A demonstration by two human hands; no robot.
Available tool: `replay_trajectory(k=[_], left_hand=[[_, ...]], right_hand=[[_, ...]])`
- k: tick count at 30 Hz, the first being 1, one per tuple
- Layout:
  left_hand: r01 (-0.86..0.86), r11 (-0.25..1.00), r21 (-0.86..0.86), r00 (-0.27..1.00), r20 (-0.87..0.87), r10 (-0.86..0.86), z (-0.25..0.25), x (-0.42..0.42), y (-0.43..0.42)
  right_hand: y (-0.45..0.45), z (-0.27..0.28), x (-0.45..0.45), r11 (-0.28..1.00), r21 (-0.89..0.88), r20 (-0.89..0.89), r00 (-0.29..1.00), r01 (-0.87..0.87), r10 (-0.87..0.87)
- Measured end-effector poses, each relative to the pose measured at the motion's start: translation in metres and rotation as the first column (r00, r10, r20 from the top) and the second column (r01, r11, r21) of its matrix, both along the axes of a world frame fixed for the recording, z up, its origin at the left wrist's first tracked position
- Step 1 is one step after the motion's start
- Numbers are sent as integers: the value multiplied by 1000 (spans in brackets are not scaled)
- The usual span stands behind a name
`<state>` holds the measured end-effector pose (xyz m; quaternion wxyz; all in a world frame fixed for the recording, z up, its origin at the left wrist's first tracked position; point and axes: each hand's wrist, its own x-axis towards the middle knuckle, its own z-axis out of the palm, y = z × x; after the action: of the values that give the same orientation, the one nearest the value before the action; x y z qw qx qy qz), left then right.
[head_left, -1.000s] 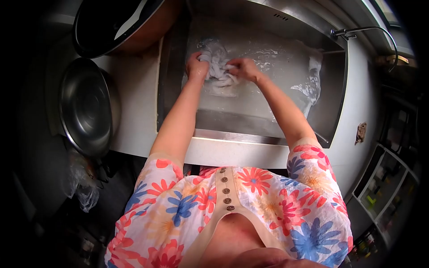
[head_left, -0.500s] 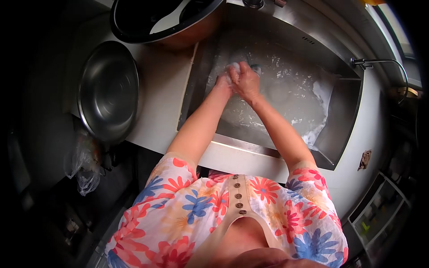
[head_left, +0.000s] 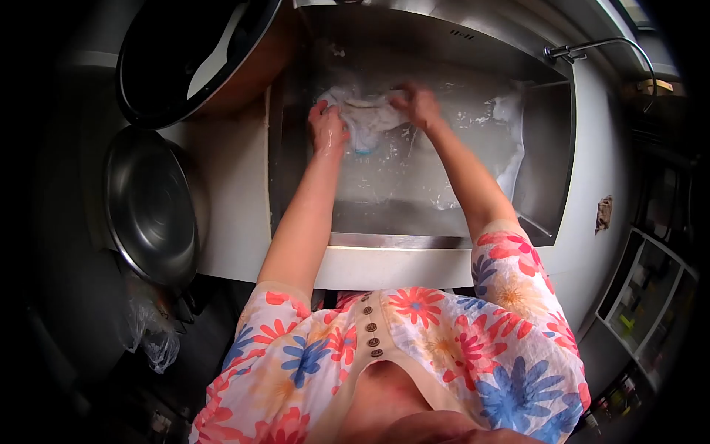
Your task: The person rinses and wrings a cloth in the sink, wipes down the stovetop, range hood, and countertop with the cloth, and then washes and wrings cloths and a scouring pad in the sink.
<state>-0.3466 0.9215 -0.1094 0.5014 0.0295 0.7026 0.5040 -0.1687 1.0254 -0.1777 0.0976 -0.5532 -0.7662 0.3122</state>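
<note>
A wet white cloth (head_left: pixel 366 120) with a small blue patch at its lower edge is spread between my hands in the soapy water of a steel sink (head_left: pixel 414 240). My left hand (head_left: pixel 328 130) grips the cloth at its left side, fingers bent over it. At the cloth's right end, my right hand (head_left: pixel 419 105) is closed on its edge, slightly blurred by motion. Suds and foam float on the water to the right.
A large dark pot (head_left: pixel 244 81) stands behind left, above a steel basin (head_left: pixel 151 207) at the counter's left. A curved faucet (head_left: pixel 606 46) rises at the back right. Plastic bags (head_left: pixel 157 337) hang below left; a rack (head_left: pixel 643 296) stands lower right.
My hands were together over the bunched cloth half a second ago. Now they are apart, with the cloth opened out between them. The head view has also shifted.
</note>
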Motion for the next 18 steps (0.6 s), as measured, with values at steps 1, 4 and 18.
replay_trajectory(k=[1,4,18], left_hand=[[-23,1000,-12,999,-39,22,4,2,1],[23,1000,-18,1000,6,-23,0,12,3],[281,953,110,872,387,-301,-12,25,6]], right_hand=[[10,-8,11,983,27,-60,982,183,-182],[-22,21,-19,996,-35,-31,996,79,-80],[-34,34,147,887,-136,-42,892,440,-449]])
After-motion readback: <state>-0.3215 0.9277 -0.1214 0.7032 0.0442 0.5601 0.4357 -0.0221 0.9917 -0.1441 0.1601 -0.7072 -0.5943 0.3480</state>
